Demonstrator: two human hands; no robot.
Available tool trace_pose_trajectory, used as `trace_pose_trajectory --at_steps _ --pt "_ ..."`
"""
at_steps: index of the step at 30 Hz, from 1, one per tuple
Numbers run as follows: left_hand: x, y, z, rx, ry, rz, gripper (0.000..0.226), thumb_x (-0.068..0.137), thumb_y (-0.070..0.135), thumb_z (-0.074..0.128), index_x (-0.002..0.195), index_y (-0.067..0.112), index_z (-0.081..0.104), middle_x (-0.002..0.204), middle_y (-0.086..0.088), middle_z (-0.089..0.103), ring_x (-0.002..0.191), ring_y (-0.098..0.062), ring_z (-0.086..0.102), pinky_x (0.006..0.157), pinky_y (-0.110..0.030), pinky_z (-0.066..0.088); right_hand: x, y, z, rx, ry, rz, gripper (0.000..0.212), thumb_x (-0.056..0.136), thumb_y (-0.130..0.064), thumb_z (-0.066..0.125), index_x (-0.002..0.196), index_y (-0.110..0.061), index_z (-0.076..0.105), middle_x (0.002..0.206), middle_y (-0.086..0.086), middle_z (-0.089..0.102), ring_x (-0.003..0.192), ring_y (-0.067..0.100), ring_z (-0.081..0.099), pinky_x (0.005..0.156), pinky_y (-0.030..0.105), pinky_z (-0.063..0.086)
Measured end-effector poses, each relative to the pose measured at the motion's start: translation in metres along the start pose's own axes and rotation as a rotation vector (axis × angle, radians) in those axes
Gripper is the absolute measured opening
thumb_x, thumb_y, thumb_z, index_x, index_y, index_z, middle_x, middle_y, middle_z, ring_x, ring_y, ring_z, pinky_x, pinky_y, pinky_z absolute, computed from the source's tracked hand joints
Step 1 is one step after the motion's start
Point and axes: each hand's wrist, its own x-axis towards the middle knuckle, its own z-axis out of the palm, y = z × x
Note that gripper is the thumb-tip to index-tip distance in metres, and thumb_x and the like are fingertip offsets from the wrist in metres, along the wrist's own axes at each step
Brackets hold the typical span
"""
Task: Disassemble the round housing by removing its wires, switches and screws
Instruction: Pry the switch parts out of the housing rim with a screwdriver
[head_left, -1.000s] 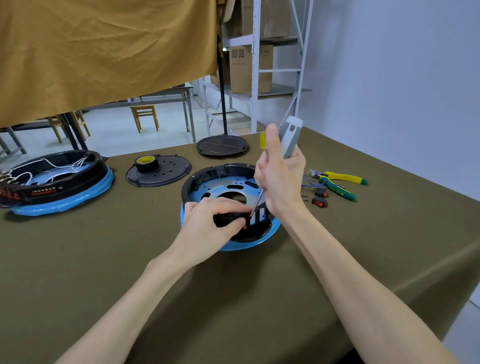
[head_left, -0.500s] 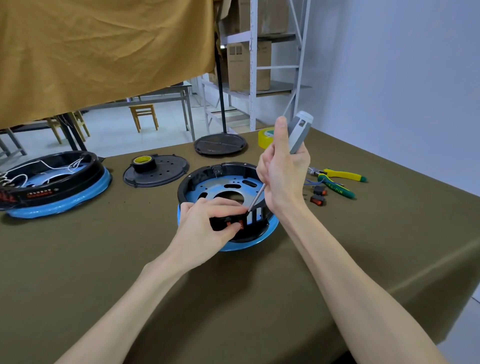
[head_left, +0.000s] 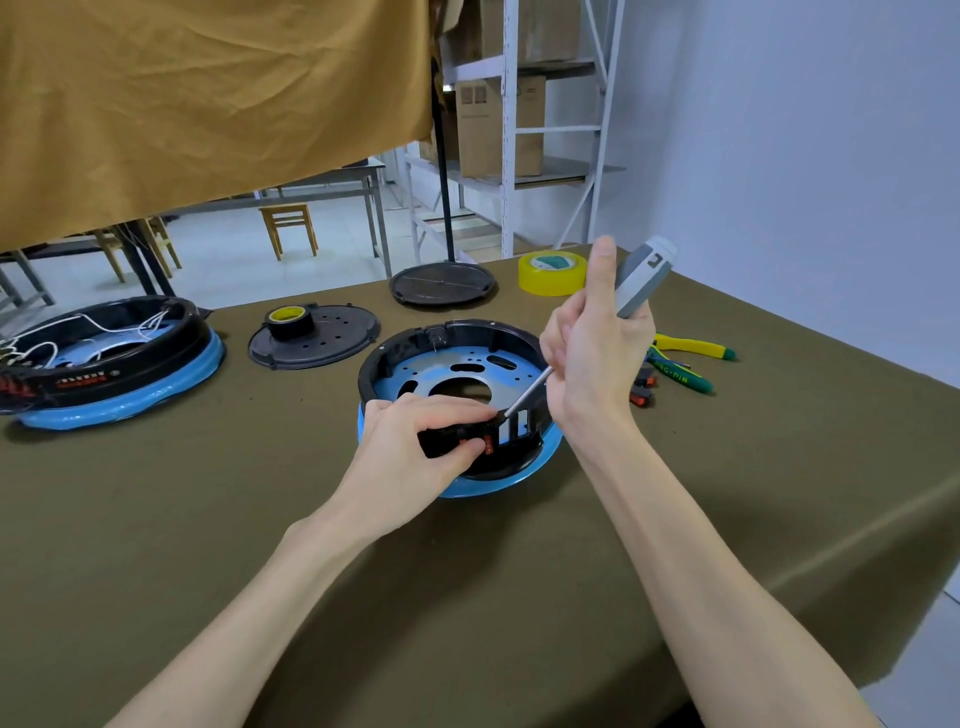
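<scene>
Head view: a round black plastic housing with a blue rim and blue perforated inner plate (head_left: 457, 369) is being shown at the middle of an olive-green cloth-covered table (head_left: 208, 519).
Housing detail: a small red switch (head_left: 485, 443) is being seen in the near wall, beside slotted openings.
Left hand: the left hand (head_left: 415, 447) is being clamped over the housing's near wall, with fingers curled round it next to the switch.
Right hand: a grey-handled screwdriver (head_left: 636, 283) is being gripped by the right hand (head_left: 592, 358), its metal shaft being angled down to the wall by the switch.
Surroundings: yellow-and-green pliers (head_left: 685, 358) and loose red switches (head_left: 641, 389) are lying to the right, partly hidden by the right hand.
Further off: a second black-and-blue housing with white wires (head_left: 104, 358), a black perforated disc carrying a black tape roll (head_left: 317, 335), a black round lid (head_left: 441, 283) and a yellow tape roll (head_left: 552, 273) are being kept well apart from the work.
</scene>
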Motion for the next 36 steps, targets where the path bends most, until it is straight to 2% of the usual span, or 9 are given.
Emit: trace_pose_trajectory --at_steps 12,17,19,22,23,24,26,28,36 --pt "0.001 -0.001 0.002 0.033 0.019 -0.023 0.032 0.089 0.024 0.079 0.117 0.041 0.075 0.108 0.032 0.071 0.113 -0.004 0.062 0.107 -0.052 0.044 0.002 0.007 -0.007 0.008 0.055 -0.004 0.044 0.099 -0.042 0.064 0.072 -0.014 0.043 0.045 -0.003 0.037 0.034 0.012 0.029 0.035 0.023 0.027" --pt "0.001 -0.001 -0.001 0.045 0.005 -0.005 0.034 0.09 0.021 0.077 0.119 0.039 0.076 0.116 0.029 0.071 0.12 0.001 0.058 0.113 -0.05 0.037 0.002 0.009 -0.007 0.01 0.078 0.021 0.043 0.099 -0.042 0.064 0.074 -0.015 0.043 0.046 -0.002 0.036 0.035 0.012 0.029 0.036 0.023 0.027" --pt "0.001 -0.002 -0.001 0.071 0.0 -0.003 0.036 0.09 0.022 0.077 0.12 0.041 0.074 0.115 0.03 0.071 0.12 0.001 0.057 0.116 -0.043 0.03 0.002 0.009 -0.007 0.009 0.09 0.026 0.041 0.099 -0.042 0.064 0.075 -0.014 0.044 0.047 -0.002 0.036 0.035 0.011 0.029 0.036 0.023 0.028" --pt "0.002 -0.003 -0.003 0.085 -0.005 -0.045 0.048 0.089 0.024 0.076 0.129 0.048 0.063 0.115 0.036 0.069 0.129 -0.007 0.049 0.11 -0.012 0.014 0.002 0.009 -0.008 0.006 0.101 0.028 0.04 0.099 -0.041 0.064 0.075 -0.015 0.046 0.048 -0.001 0.037 0.035 0.011 0.031 0.036 0.023 0.029" --pt "0.003 -0.003 -0.003 0.072 -0.016 -0.052 0.052 0.089 0.024 0.076 0.13 0.051 0.058 0.115 0.037 0.068 0.131 -0.011 0.049 0.109 -0.007 0.01 0.002 0.009 -0.008 0.004 0.105 0.027 0.04 0.099 -0.041 0.064 0.074 -0.015 0.046 0.048 -0.001 0.037 0.035 0.011 0.031 0.036 0.023 0.029" --pt "0.003 -0.003 -0.004 0.051 -0.031 -0.057 0.055 0.089 0.022 0.076 0.129 0.053 0.055 0.115 0.038 0.068 0.133 -0.013 0.05 0.113 -0.011 0.01 0.002 0.009 -0.008 0.005 0.11 0.028 0.041 0.099 -0.041 0.064 0.073 -0.015 0.046 0.048 -0.001 0.037 0.036 0.011 0.031 0.036 0.023 0.029" --pt "0.004 -0.003 -0.005 0.016 -0.061 -0.063 0.057 0.09 0.021 0.075 0.131 0.053 0.052 0.116 0.037 0.069 0.133 -0.016 0.052 0.122 -0.037 0.024 0.002 0.009 -0.008 0.013 0.115 0.031 0.041 0.099 -0.041 0.064 0.072 -0.016 0.045 0.048 -0.001 0.036 0.036 0.011 0.03 0.036 0.023 0.028" --pt "0.005 -0.003 -0.006 0.006 -0.067 -0.061 0.056 0.09 0.02 0.075 0.134 0.048 0.053 0.116 0.035 0.069 0.134 -0.014 0.053 0.12 -0.052 0.03 0.003 0.009 -0.008 0.02 0.119 0.041 0.042 0.099 -0.041 0.064 0.071 -0.017 0.045 0.048 -0.001 0.036 0.036 0.011 0.03 0.036 0.023 0.027" --pt "0.006 -0.008 -0.005 0.014 -0.063 -0.034 0.052 0.092 0.021 0.075 0.135 0.042 0.055 0.117 0.037 0.069 0.135 -0.001 0.049 0.122 -0.051 0.026 0.003 0.014 -0.01 0.043 0.132 0.061 0.041 0.099 -0.042 0.065 0.071 -0.017 0.047 0.047 -0.001 0.037 0.035 0.01 0.03 0.036 0.023 0.028"
